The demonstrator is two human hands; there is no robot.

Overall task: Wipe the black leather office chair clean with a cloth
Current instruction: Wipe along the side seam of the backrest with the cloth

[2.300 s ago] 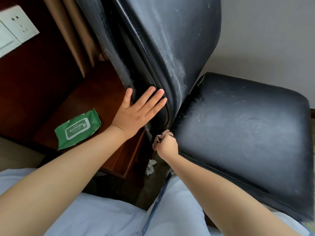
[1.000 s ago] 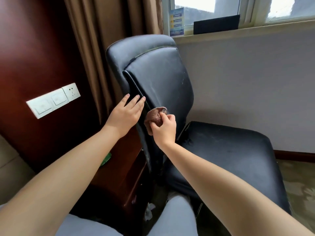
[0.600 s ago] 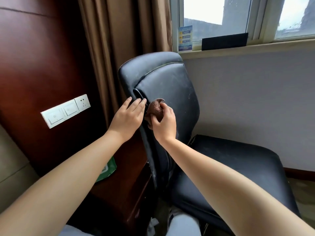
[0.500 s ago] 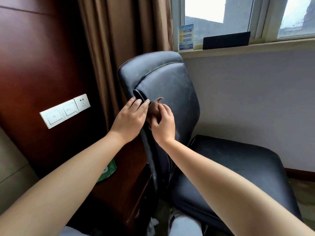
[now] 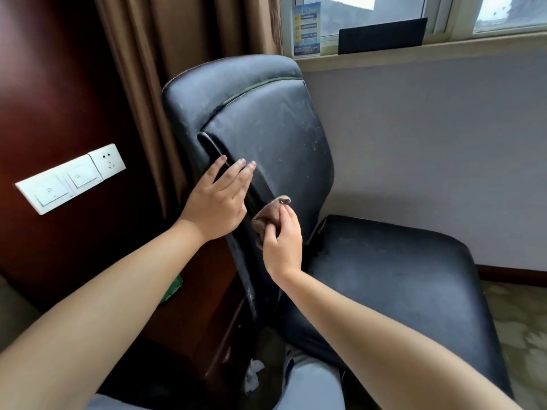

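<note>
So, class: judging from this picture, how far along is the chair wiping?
Nothing looks finished. In hand: the right hand holds the brown cloth at the backrest edge; the left hand steadies it. Left: pale smears on backrest and seat.

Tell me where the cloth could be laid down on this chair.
The black leather chair seat is bare from the backrest hinge to its front edge. The backrest's side edge is crowded: left hand rests flat there, right hand grips the brown cloth.
</note>
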